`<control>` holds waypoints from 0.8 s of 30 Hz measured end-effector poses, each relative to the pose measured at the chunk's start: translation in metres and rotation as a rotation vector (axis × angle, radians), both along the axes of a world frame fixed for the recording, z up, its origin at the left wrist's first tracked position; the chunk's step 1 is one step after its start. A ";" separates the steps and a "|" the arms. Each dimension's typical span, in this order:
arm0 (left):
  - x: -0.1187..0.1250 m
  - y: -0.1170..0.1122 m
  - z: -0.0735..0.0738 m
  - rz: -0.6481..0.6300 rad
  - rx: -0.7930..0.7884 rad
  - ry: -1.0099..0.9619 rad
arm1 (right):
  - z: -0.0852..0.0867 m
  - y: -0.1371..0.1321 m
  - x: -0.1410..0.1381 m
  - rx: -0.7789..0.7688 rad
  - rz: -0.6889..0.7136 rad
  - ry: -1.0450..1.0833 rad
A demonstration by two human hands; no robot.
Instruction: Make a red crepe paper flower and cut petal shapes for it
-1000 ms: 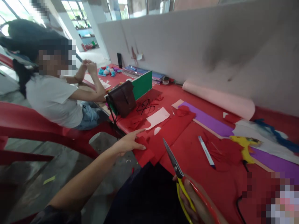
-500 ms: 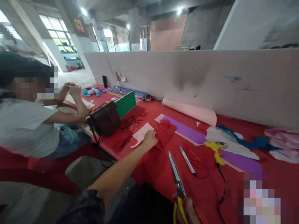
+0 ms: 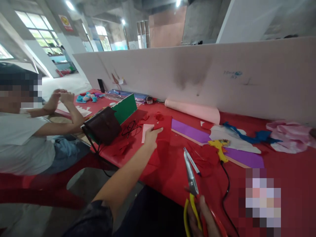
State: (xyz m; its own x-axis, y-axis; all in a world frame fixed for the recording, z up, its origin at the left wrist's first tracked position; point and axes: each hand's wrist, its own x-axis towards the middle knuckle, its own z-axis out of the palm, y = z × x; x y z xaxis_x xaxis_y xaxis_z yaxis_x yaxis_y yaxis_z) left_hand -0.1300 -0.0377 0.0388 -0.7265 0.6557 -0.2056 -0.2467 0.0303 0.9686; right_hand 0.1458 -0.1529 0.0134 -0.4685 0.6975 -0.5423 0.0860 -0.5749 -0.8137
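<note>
My left hand (image 3: 151, 135) reaches out over the red table (image 3: 291, 184) and grips the edge of a red felt sheet (image 3: 163, 141), fingers pinched on it. My right hand (image 3: 203, 219), low at the frame's bottom, is wrapped round the yellow and red handles of a pair of scissors (image 3: 191, 179), blades closed and pointing away from me. A white pen (image 3: 192, 161) lies just right of the blades. A pink paper piece (image 3: 145, 130) lies by my left hand.
Another person in a white shirt (image 3: 22, 144) sits at left on a red chair. A brown bag (image 3: 103, 126) and green board (image 3: 124, 108) stand beyond my left hand. A purple sheet (image 3: 191, 131), yellow glue gun (image 3: 218, 146) with black cord, pink roll (image 3: 195, 110) and cloth scraps lie along the wall.
My left hand has moved from the table's near edge farther in and now pinches the red felt. The view has tilted up. The scissors stay in my right hand.
</note>
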 end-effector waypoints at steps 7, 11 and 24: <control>0.081 -0.080 0.018 -0.114 0.073 -0.699 | 0.041 0.031 -0.041 0.315 -0.217 0.152; 0.103 -0.104 0.020 -0.116 0.065 -0.786 | 0.043 0.037 -0.055 0.390 -0.245 0.098; 0.088 -0.123 0.010 -0.615 -0.002 -0.295 | 0.013 0.056 -0.036 0.633 -0.155 -0.061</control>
State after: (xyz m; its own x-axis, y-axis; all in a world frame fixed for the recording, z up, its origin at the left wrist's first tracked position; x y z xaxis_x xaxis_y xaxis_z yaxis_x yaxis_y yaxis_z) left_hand -0.0417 -0.1611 0.0492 -0.1353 0.9307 -0.3398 -0.4380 0.2514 0.8631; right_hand 0.1098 -0.0974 0.0264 -0.3181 0.9477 -0.0269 0.0977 0.0045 -0.9952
